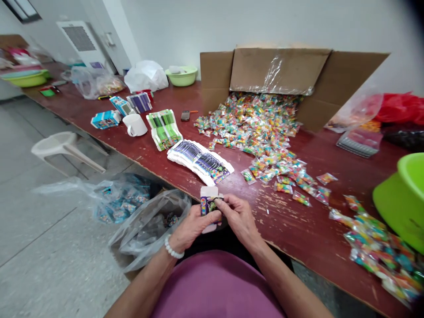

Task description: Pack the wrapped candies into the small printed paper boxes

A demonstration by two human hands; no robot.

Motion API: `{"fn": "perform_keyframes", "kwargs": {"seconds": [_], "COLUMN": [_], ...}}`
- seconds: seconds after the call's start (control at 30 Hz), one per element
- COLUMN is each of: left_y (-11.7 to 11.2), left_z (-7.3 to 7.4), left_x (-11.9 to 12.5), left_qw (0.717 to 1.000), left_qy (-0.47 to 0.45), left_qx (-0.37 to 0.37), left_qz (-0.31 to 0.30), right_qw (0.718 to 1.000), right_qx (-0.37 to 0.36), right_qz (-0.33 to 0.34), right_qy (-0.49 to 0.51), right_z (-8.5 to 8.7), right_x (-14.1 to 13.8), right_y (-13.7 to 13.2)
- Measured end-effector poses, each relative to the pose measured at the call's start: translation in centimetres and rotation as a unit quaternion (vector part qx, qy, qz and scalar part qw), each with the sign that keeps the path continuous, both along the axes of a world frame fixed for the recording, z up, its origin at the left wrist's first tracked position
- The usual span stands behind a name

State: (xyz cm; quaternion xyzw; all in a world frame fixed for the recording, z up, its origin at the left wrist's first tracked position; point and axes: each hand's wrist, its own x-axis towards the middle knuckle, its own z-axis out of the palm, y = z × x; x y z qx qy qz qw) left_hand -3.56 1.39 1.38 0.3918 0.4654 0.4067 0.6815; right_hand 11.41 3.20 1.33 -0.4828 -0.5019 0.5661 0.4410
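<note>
A small purple printed carton (208, 202) with white end flaps is held between both hands at the table's front edge. My left hand (197, 224) grips its left side, thumb across the front. My right hand (238, 215) is closed at its right upper edge, fingertips pressed on the card. Just beyond lies a fanned stack of flat purple cartons (198, 160), with a stack of flat green cartons (164, 128) behind it. Small clear packets of colourful candy (261, 128) spill over the table from a cardboard box (278, 73) lying on its side.
An open plastic bag (149, 234) stands on the floor at left, beside a bag of blue packets (122, 201) and a white stool (62, 145). On the table are a white mug (135, 125), a phone (185, 115), more candy packets (380, 247) and a green basin (404, 203).
</note>
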Motion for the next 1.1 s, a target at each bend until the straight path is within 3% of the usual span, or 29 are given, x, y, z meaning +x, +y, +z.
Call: {"fn": "perform_keyframes", "kwargs": {"seconds": [0.1, 0.2, 0.27, 0.53, 0.83, 1.1], "left_y": [0.1, -0.3, -0.7, -0.4, -0.3, -0.7], "left_z": [-0.2, 0.0, 0.3, 0.5, 0.8, 0.4], "left_x": [0.0, 0.3, 0.4, -1.0, -0.6, -0.9], "left_qw": [0.996, 0.985, 0.980, 0.993, 0.996, 0.997], "left_qy": [0.018, 0.027, 0.037, 0.039, 0.011, 0.042], "left_qx": [0.064, 0.085, 0.099, 0.074, 0.051, 0.045], "left_qz": [0.060, 0.144, 0.167, 0.078, 0.070, 0.036], "right_qw": [0.999, 0.999, 0.999, 0.996, 0.990, 0.995], "right_qx": [0.041, 0.035, 0.032, 0.013, -0.030, -0.049], "right_qz": [-0.004, -0.014, -0.025, -0.011, -0.054, 0.049], "right_qy": [-0.032, 0.006, 0.029, 0.087, 0.126, 0.075], "right_z": [-0.2, -0.2, -0.4, -0.9, -0.8, -1.2], "right_x": [0.5, 0.5, 0.3, 0.3, 0.5, 1.8], "right_y": [0.8, 0.9, 0.7, 0.3, -0.1, 0.7]}}
